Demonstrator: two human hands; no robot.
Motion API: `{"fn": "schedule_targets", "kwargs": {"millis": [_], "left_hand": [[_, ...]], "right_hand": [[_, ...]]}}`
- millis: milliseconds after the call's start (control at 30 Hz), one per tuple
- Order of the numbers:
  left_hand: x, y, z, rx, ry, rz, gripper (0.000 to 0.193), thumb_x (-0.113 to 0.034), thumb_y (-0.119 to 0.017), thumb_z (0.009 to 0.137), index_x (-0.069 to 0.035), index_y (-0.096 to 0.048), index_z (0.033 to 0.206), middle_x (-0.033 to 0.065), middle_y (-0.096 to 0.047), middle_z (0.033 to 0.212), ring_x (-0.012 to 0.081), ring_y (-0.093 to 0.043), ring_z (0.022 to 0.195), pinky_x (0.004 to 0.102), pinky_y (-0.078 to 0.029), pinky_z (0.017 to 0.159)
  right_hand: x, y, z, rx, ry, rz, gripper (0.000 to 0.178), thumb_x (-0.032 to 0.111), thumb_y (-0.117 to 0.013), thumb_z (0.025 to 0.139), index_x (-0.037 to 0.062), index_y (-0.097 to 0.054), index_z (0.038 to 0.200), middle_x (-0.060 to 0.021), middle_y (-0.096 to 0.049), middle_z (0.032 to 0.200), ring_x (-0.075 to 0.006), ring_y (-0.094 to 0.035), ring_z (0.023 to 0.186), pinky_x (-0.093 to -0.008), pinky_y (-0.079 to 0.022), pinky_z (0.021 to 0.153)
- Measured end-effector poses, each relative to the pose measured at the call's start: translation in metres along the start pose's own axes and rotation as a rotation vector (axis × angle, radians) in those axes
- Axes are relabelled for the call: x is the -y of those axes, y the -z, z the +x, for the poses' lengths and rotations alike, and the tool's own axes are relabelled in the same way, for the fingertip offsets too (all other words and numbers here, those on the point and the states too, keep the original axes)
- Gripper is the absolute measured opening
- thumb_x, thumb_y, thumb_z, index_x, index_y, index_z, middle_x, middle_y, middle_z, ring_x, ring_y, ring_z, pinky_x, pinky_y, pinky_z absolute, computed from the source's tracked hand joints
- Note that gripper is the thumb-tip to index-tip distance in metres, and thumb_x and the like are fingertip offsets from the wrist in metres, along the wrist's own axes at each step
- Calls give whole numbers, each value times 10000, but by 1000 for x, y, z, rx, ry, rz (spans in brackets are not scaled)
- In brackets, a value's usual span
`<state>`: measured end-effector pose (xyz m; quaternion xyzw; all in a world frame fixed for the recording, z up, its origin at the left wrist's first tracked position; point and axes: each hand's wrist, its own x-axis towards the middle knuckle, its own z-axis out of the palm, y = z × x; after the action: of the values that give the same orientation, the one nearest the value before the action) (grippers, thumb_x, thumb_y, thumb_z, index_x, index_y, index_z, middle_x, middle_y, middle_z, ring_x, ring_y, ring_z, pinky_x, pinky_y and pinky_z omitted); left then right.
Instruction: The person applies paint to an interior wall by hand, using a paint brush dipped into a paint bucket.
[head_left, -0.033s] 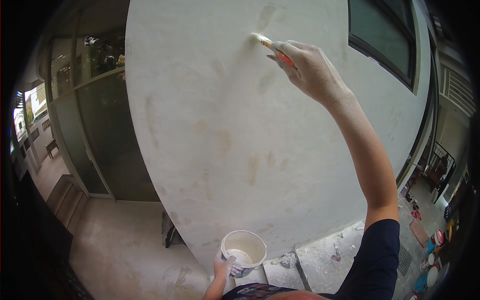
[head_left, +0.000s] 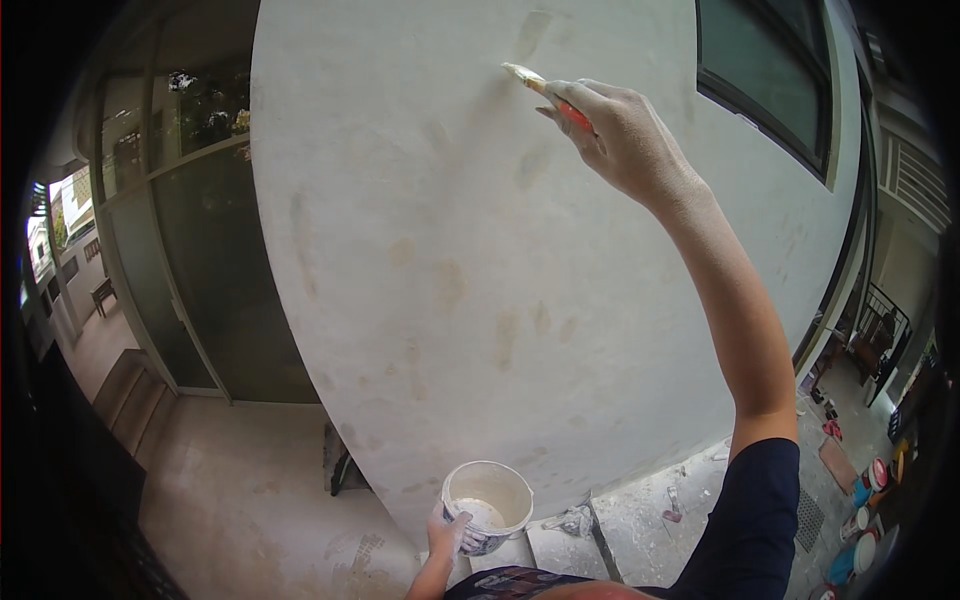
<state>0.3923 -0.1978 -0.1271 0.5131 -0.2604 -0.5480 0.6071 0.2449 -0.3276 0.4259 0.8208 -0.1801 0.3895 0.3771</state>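
My right hand is raised high, closed round the red and wooden handle of a paintbrush. White paint coats the bristles, which are at the surface of a pale wall; whether they touch it I cannot tell. White dust or paint covers the fingers and wrist. Low down, my left hand grips the side of a small white bucket, its thumb over the rim. Some whitish paint lies at the bottom of that bucket. Several tan and grey patches mark the wall.
A dark-framed window is set in the wall at upper right. Glass doors stand at the left, beside steps. Several paint cans and a scraper-like tool lie about the paint-spattered floor at lower right.
My right hand and the paintbrush have shifted very slightly, the bristle tip a little up the wall. My left hand and the bucket have stayed in place.
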Motion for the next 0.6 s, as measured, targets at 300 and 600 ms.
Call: {"fn": "schedule_targets", "kwargs": {"millis": [300,600], "left_hand": [[1,2,2,22,-1,7,534,12,-627,849,-12,-436,1346,190,-671,797,283,-673,484,320,-487,318],[26,13,17,17,18,-14,604,22,-622,833,-37,-419,1399,219,-663,827,305,-670,476,325,-490,302]], "right_hand": [[-34,9,15,-178,-11,-92,246,63,-682,921,-21,-669,1152,-158,-713,886,-255,-684,734,-358,-535,639],[-59,-3,30,-228,-29,-191,243,78,-667,936,-11,-666,1161,-147,-696,855,-263,-672,708,-380,-536,633]]}}
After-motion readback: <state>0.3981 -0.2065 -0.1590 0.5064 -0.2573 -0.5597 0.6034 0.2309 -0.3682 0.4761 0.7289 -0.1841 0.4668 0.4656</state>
